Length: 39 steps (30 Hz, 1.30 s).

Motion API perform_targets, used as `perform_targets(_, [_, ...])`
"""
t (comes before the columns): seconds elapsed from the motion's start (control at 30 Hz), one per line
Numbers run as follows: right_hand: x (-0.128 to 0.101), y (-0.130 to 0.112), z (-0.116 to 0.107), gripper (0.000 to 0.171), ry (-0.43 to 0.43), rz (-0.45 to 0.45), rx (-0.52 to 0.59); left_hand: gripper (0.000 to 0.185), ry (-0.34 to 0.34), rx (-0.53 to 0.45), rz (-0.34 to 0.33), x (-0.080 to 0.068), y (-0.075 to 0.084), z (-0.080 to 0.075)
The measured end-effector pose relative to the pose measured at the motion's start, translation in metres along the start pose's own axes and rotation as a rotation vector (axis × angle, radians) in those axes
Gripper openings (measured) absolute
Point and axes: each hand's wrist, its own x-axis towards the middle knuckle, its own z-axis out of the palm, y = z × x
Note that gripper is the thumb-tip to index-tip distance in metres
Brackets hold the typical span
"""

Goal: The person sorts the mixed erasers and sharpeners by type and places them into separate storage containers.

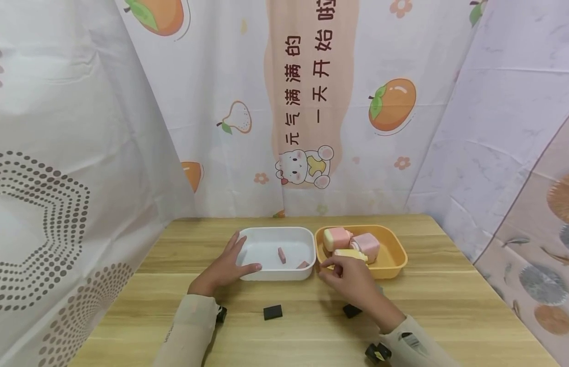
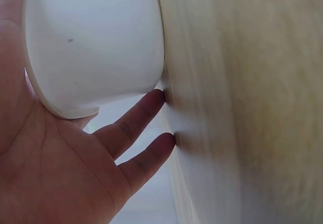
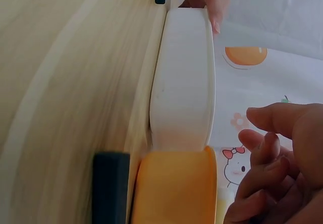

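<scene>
White tray [image 1: 275, 253] sits centre frame on the table [image 1: 449, 306], lower middle of the head view. Yellow tray [image 1: 390, 255] is just beside it on the right, rims touching or nearly so. White tray holds two small pink pieces [image 1: 282, 255]: one near the middle, one at the front right corner. Yellow tray holds three pastel blocks [image 1: 367, 245], pink and cream, bunched at its left end.

Left hand [image 1: 227, 267] rests against the white tray's left front corner, fingers straight and relaxed, thumb along the front wall; the left wrist view shows the palm flat on the tray's outer wall with fingertips [image 2: 156, 99] touching the table. No curl around anything.

Right hand [image 1: 348, 275] hovers at the yellow tray's front left corner, fingers loosely curled with the fingertips close together. Right wrist view shows the curled fingers [image 3: 267, 148] lower right, above both tray walls; cannot tell whether they pinch anything.

Two small black blocks lie on the table in front of the trays: one [image 1: 273, 312] between the forearms, another [image 1: 351, 310] partly under the right wrist. Printed fruit curtain [image 1: 312, 102] fills the background.
</scene>
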Motion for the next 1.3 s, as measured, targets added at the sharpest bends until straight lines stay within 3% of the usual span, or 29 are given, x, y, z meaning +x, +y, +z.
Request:
perform_targets(0.73, [-0.034, 0.043, -0.041, 0.013, 0.018, 0.093, -0.014, 0.114, -0.001, 0.001, -0.003, 0.002, -0.003, 0.001])
perform_targets(1.3, [-0.055, 0.076, -0.063, 0.027, -0.056, 0.225, -0.071, 0.115, -0.006, -0.003, -0.006, 0.001, -0.003, 0.001])
